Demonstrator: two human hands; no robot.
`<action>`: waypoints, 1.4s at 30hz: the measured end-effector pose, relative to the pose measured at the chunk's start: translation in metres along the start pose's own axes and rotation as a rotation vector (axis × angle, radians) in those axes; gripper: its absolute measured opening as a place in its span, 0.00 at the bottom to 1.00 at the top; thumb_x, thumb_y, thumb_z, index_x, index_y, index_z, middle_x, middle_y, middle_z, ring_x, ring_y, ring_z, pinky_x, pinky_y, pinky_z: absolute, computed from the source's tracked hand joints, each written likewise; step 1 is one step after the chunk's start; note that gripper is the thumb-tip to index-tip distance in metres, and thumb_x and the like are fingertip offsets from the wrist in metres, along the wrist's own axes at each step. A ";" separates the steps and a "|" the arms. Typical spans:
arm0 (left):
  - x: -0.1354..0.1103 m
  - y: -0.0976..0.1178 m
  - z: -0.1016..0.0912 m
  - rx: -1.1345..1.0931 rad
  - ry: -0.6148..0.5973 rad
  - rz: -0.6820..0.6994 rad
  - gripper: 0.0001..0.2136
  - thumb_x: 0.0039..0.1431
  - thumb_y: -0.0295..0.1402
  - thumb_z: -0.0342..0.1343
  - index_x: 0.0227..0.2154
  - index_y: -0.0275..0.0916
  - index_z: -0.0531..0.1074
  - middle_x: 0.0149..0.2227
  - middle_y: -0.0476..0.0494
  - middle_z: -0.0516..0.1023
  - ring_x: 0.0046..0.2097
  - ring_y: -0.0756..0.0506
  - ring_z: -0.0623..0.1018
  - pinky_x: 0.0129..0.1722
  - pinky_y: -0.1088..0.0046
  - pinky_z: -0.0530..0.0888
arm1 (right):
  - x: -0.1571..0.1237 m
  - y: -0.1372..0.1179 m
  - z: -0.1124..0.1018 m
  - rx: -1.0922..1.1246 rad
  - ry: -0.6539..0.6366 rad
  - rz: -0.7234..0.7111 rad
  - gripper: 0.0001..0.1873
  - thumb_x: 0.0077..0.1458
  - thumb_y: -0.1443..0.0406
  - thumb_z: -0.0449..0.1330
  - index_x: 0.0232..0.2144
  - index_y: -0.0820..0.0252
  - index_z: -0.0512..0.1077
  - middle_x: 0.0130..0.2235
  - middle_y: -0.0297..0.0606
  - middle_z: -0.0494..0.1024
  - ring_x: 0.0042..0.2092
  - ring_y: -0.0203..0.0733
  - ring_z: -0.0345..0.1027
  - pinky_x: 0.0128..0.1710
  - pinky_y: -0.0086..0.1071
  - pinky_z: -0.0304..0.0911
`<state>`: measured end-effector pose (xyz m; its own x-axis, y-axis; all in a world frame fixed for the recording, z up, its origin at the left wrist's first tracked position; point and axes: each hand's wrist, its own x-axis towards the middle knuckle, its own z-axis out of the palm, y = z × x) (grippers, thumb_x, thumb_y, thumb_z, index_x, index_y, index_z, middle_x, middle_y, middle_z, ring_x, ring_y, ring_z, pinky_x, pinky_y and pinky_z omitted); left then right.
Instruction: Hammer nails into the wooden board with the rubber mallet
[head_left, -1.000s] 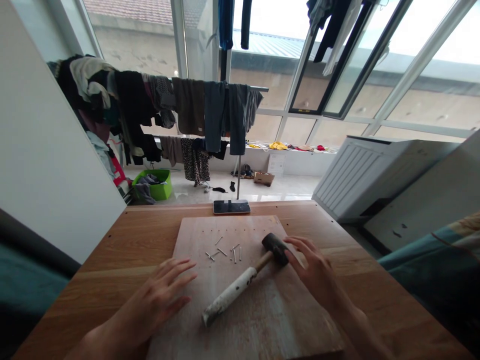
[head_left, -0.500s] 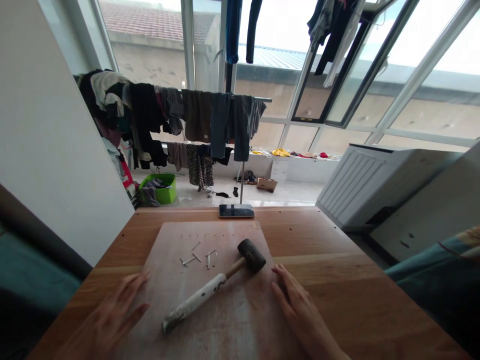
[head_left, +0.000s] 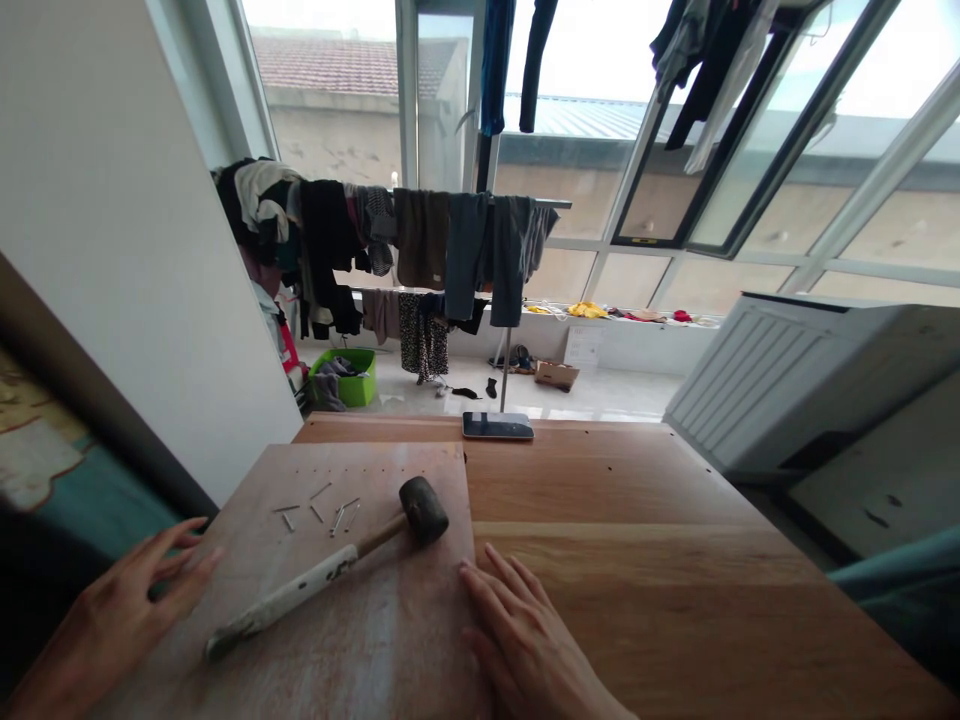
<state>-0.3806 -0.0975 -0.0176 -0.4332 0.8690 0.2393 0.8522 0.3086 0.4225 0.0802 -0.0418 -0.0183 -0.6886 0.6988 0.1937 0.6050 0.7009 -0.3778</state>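
A pale wooden board (head_left: 360, 640) lies on the left part of a wooden table (head_left: 637, 560). On the board rests a mallet (head_left: 341, 568) with a black head and a white-smeared handle, and several loose nails (head_left: 319, 512) lie beyond it. My left hand (head_left: 124, 610) is at the board's left edge, fingers spread, holding nothing. My right hand (head_left: 525, 645) lies flat with fingers stretched out at the board's right edge, on the table. Neither hand touches the mallet.
A phone (head_left: 498, 426) lies flat at the table's far edge. Beyond the table stand a clothes rack (head_left: 420, 240) hung with garments, a green basket (head_left: 349, 375) on the floor and a white appliance (head_left: 795, 380) to the right. A white wall (head_left: 112, 250) is close on the left.
The board, with mallet and nails on it, has slid left across the table. Both hands moved from beside the mallet out to the board's left and right edges.
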 end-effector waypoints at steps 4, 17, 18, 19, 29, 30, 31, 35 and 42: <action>-0.003 0.048 0.003 -0.078 -0.004 0.127 0.20 0.54 0.53 0.52 0.42 0.47 0.74 0.43 0.50 0.81 0.39 0.40 0.83 0.40 0.65 0.81 | -0.019 0.022 -0.007 -0.049 0.116 0.119 0.21 0.65 0.61 0.54 0.59 0.55 0.69 0.57 0.40 0.77 0.66 0.53 0.59 0.63 0.50 0.60; -0.017 0.192 0.090 -0.141 -0.217 0.776 0.18 0.66 0.43 0.51 0.55 0.44 0.70 0.60 0.39 0.71 0.58 0.39 0.74 0.58 0.60 0.73 | -0.101 0.125 -0.046 -0.170 0.484 0.537 0.20 0.64 0.51 0.51 0.45 0.56 0.74 0.45 0.46 0.81 0.47 0.53 0.76 0.49 0.47 0.71; -0.010 0.204 0.097 -0.144 -0.239 0.827 0.20 0.67 0.44 0.51 0.58 0.44 0.68 0.63 0.38 0.67 0.62 0.38 0.71 0.61 0.58 0.70 | -0.097 0.121 -0.047 -0.144 0.491 0.552 0.21 0.65 0.51 0.50 0.46 0.57 0.73 0.42 0.45 0.81 0.44 0.51 0.76 0.47 0.45 0.71; -0.004 0.217 0.105 -0.138 -0.270 0.869 0.22 0.67 0.44 0.49 0.61 0.43 0.65 0.66 0.37 0.63 0.65 0.37 0.66 0.63 0.55 0.66 | -0.090 0.115 -0.048 -0.108 0.485 0.562 0.21 0.65 0.51 0.49 0.48 0.57 0.72 0.39 0.44 0.81 0.41 0.49 0.76 0.44 0.42 0.71; 0.000 0.342 0.177 -0.373 -0.621 1.046 0.26 0.65 0.27 0.46 0.66 0.37 0.54 0.67 0.35 0.60 0.69 0.42 0.59 0.67 0.57 0.59 | -0.006 0.081 -0.059 0.263 0.151 0.541 0.25 0.68 0.50 0.44 0.39 0.55 0.77 0.22 0.34 0.74 0.26 0.43 0.71 0.29 0.31 0.61; -0.004 0.348 0.179 -0.432 -0.635 1.040 0.28 0.63 0.25 0.46 0.66 0.38 0.54 0.67 0.36 0.61 0.68 0.43 0.60 0.67 0.58 0.60 | -0.006 0.081 -0.060 0.291 0.161 0.544 0.26 0.68 0.50 0.44 0.33 0.56 0.75 0.20 0.34 0.72 0.24 0.42 0.69 0.28 0.30 0.60; -0.007 0.353 0.179 -0.486 -0.642 1.033 0.29 0.61 0.23 0.46 0.66 0.39 0.54 0.67 0.37 0.62 0.67 0.43 0.62 0.67 0.59 0.61 | -0.008 0.082 -0.060 0.311 0.181 0.551 0.26 0.67 0.50 0.44 0.28 0.56 0.73 0.19 0.33 0.71 0.23 0.41 0.68 0.27 0.30 0.59; -0.009 0.348 0.165 -0.530 -0.571 1.021 0.25 0.59 0.22 0.49 0.60 0.41 0.63 0.61 0.39 0.68 0.62 0.43 0.69 0.63 0.60 0.66 | -0.030 0.085 -0.062 0.556 0.269 0.667 0.17 0.61 0.50 0.51 0.30 0.55 0.67 0.27 0.34 0.75 0.28 0.41 0.72 0.26 0.29 0.64; 0.002 0.322 0.150 -0.238 -0.330 0.969 0.15 0.64 0.38 0.55 0.50 0.38 0.70 0.52 0.36 0.73 0.55 0.37 0.72 0.58 0.52 0.69 | -0.048 0.101 -0.065 0.719 0.422 0.744 0.17 0.54 0.55 0.56 0.40 0.51 0.54 0.28 0.28 0.74 0.24 0.39 0.71 0.15 0.27 0.64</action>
<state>-0.0631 0.0611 -0.0122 0.5355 0.7767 0.3316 0.6961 -0.6283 0.3475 0.2001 0.0052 -0.0068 0.0223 0.9980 -0.0586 0.3434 -0.0627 -0.9371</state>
